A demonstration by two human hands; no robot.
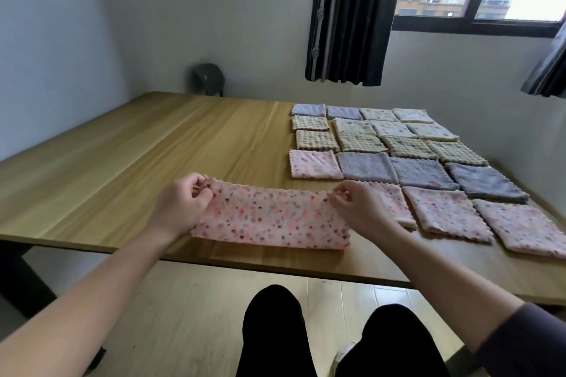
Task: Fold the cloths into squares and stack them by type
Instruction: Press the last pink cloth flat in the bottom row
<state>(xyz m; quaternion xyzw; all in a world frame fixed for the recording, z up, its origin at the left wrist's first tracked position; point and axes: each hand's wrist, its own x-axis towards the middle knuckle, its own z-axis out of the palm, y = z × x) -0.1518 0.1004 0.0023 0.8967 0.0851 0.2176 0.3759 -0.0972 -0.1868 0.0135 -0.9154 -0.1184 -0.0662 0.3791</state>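
Fingers (200,187) curled, pinching the far corners of a pink flower-print cloth with scalloped edges (269,220).
The left hand (180,202) grips its 9 o'clock end and the right hand (358,208) its 3 o'clock end. The cloth's near edge rests on the light wooden table (122,147) at 6 o'clock. Folded cloth squares (398,147) lie in rows at 2 o'clock.
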